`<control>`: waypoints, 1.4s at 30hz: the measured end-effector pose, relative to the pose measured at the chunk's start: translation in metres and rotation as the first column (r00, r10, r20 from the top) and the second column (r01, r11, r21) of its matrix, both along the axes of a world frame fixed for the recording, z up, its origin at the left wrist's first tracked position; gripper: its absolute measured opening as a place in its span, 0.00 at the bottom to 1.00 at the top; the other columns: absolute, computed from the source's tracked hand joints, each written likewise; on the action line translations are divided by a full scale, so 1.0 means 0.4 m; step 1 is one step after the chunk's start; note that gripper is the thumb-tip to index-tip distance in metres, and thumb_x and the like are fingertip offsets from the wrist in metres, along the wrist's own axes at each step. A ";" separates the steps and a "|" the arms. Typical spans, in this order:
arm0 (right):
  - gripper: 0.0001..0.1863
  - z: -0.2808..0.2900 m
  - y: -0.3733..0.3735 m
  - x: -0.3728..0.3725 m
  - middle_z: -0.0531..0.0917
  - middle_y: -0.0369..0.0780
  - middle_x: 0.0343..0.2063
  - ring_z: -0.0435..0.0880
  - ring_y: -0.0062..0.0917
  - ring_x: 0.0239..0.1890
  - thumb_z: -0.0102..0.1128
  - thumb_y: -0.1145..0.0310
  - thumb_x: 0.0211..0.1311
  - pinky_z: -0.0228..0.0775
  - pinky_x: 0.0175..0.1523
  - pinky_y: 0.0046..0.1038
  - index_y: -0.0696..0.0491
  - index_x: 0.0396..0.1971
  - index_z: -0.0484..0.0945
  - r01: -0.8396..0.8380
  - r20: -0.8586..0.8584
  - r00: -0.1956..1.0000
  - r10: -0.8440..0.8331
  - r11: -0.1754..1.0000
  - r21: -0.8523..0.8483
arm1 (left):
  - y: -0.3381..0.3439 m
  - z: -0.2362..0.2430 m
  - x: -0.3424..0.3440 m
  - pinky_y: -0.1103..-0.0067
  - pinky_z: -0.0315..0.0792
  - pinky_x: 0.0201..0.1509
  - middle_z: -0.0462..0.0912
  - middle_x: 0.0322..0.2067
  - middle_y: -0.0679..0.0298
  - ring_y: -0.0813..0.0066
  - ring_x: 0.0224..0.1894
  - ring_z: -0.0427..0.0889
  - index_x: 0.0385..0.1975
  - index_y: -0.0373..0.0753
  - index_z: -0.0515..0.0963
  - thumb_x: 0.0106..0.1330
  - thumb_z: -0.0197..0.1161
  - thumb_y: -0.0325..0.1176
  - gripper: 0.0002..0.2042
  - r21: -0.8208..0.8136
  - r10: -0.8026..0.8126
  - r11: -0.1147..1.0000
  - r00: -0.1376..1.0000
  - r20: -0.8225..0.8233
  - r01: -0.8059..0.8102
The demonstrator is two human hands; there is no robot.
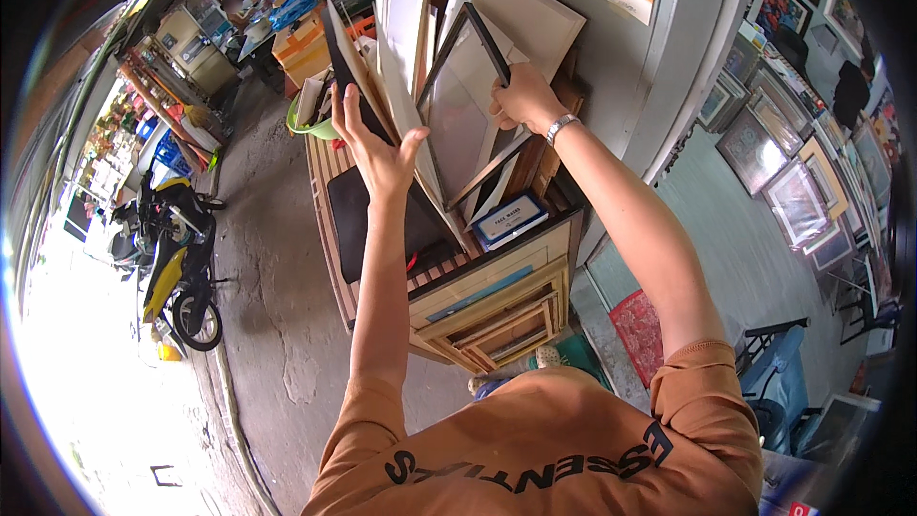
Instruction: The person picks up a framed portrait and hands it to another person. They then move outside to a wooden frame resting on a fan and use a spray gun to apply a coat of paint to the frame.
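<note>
spread open with its thumb held wide of the fingers, the left hand [380,158] is at the near edges of a dark panel [339,57] and pale panels beside it. the right hand [528,100], a metal wristwatch [562,129] above it on the arm, grasps one side of a black-edged picture frame [457,96]. that frame stands tilted among other frames and boards, with a large white board [525,14] behind it, on a slatted wooden stand [321,193]. nearer the person, a blue-and-white box [511,220] lies on the stand, right of a flat black sheet [350,220]. farther out are a yellow-and-black motorbike [177,253] on the left and framed pictures [800,201] on the right.
</note>
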State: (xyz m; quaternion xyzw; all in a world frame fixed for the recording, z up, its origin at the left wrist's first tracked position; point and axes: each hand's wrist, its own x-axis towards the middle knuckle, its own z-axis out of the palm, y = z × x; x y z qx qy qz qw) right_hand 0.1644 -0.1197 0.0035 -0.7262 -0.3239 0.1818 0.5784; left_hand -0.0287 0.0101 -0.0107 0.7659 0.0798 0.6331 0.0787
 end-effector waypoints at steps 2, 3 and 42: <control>0.05 0.002 -0.025 -0.009 0.79 0.47 0.15 0.82 0.31 0.15 0.53 0.78 0.51 0.69 0.15 0.29 0.63 0.19 0.73 -0.009 0.016 1.000 0.010 1.000 -0.024 | -0.010 0.002 0.005 0.54 0.50 0.66 0.52 0.62 0.40 0.44 0.66 0.52 0.66 0.35 0.51 0.54 0.52 0.71 0.49 -0.001 -0.025 1.000 0.999 0.026 0.025; 0.05 0.007 -0.037 -0.016 0.79 0.47 0.16 0.82 0.31 0.14 0.53 0.78 0.51 0.69 0.15 0.29 0.63 0.20 0.73 -0.014 0.023 1.000 0.015 0.999 -0.039 | -0.012 0.010 0.000 0.54 0.49 0.66 0.53 0.62 0.41 0.44 0.66 0.52 0.65 0.34 0.51 0.56 0.51 0.69 0.48 0.018 -0.073 0.997 0.997 0.024 0.072; 0.24 -0.307 -0.962 -0.110 0.75 0.42 0.52 0.75 0.23 0.51 0.50 0.61 0.68 0.72 0.51 0.27 0.61 0.58 0.65 0.227 -0.342 0.933 -0.110 0.918 0.326 | -0.072 0.006 0.082 0.60 0.57 0.60 0.60 0.61 0.48 0.49 0.63 0.61 0.63 0.41 0.58 0.52 0.59 0.25 0.34 -0.087 0.129 0.988 0.991 0.022 -0.127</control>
